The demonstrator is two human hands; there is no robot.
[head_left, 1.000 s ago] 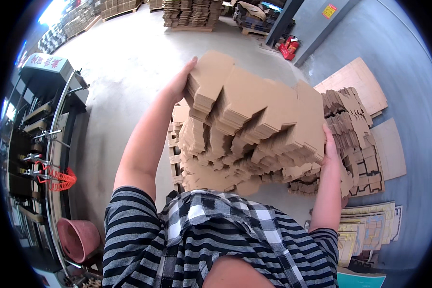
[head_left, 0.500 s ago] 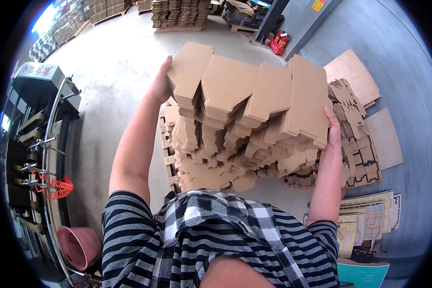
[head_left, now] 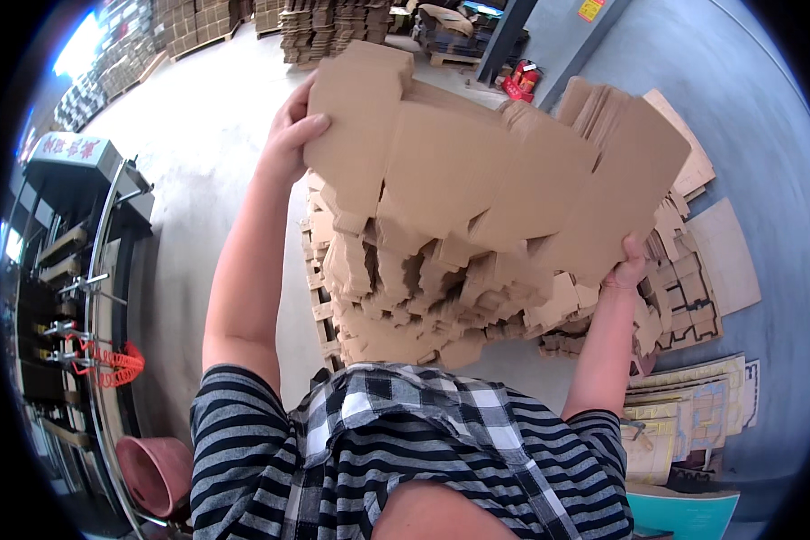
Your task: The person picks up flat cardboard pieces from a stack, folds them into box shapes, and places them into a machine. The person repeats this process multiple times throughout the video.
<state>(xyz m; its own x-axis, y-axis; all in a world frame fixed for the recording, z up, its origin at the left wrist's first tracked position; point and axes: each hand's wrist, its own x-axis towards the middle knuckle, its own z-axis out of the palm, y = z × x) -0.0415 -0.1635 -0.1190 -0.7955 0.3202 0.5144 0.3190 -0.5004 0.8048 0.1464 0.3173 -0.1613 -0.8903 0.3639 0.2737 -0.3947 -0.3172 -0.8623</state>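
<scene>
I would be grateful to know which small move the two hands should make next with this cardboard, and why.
Probably squeeze the held cardboard sheets gently inward to even them: the left hand and right hand are at opposite ends, yet the far edges toward the right look fanned apart, with more stacked cardboard below.

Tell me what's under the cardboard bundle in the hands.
More stacked cardboard, with jagged cut edges, shows below the cardboard bundle between the left hand and right hand. The bundle covers whatever lies directly beneath its middle.
</scene>
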